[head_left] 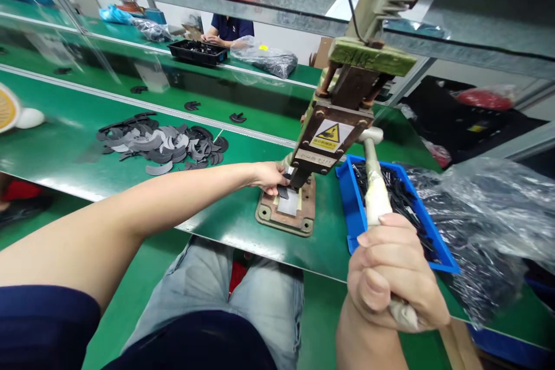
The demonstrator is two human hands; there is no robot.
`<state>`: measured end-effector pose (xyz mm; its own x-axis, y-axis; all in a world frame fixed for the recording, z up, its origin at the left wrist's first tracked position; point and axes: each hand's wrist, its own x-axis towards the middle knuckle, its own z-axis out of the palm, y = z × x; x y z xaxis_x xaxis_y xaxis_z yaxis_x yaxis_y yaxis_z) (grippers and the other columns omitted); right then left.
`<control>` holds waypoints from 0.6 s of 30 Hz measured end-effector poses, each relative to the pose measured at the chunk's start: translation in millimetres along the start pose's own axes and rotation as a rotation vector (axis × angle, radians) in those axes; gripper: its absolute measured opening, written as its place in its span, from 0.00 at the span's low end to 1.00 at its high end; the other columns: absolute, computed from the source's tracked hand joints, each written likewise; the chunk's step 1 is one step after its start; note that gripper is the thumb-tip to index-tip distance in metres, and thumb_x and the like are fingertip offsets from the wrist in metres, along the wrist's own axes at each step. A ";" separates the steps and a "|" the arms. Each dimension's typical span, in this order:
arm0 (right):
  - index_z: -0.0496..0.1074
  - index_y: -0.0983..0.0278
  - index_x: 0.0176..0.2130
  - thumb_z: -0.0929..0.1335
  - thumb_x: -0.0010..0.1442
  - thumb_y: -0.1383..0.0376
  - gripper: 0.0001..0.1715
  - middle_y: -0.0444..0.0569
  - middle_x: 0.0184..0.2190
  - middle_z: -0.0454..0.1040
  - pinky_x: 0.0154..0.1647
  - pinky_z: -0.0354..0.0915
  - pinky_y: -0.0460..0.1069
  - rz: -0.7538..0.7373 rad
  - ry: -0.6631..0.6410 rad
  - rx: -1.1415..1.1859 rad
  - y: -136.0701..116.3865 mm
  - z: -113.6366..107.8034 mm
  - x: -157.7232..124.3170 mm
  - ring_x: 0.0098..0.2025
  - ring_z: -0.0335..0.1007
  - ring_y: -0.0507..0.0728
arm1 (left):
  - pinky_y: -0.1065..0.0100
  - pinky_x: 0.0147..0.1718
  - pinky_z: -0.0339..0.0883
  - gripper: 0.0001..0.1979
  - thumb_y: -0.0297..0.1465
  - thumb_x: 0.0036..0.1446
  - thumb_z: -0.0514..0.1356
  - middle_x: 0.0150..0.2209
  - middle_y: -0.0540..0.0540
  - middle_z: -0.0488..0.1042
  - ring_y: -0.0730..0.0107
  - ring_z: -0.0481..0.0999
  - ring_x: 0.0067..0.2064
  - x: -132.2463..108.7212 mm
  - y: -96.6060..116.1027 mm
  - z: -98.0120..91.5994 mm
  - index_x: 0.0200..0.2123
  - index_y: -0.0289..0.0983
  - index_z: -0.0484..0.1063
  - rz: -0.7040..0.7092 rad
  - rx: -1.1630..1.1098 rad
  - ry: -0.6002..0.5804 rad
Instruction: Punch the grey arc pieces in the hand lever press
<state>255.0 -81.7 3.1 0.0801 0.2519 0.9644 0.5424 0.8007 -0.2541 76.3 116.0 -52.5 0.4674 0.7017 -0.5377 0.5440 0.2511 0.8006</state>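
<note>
My right hand (394,277) is wrapped round the lever handle (376,182) of a hand press (336,115). The handle's grip is bound in pale tape. Under the press ram, my left hand (271,177) pinches a small dark curved piece (283,191) against the press base (284,222). Part of that piece is hidden by the fingers and the ram. A light plate lies on the base below it. To the left of my left hand, a heap of grey and black curved pieces (165,144) is spread on the green table (243,231).
A blue bin (349,202) of black parts stands right of the press, beside clear plastic bags (498,214). Behind runs a green belt (173,92) with a few dark pieces on it. A co-worker (229,29) sits beyond, near a black tray (197,53). A metal shelf hangs overhead.
</note>
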 end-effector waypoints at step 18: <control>0.61 0.60 0.15 0.75 0.55 0.57 0.27 0.41 0.17 0.71 0.39 0.72 0.65 -0.105 0.088 0.032 18.3 -5.0 -0.8 0.22 0.71 0.56 | 0.72 0.26 0.74 0.11 0.38 0.70 0.59 0.36 0.45 0.78 0.72 0.80 0.29 -41.7 -31.9 14.8 0.46 0.36 0.72 0.251 -0.337 0.016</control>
<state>269.0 -70.0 -2.0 0.0975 0.1183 0.9882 0.5251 0.8374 -0.1521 49.8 68.9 -59.5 0.5438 0.7787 -0.3129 0.1550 0.2733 0.9494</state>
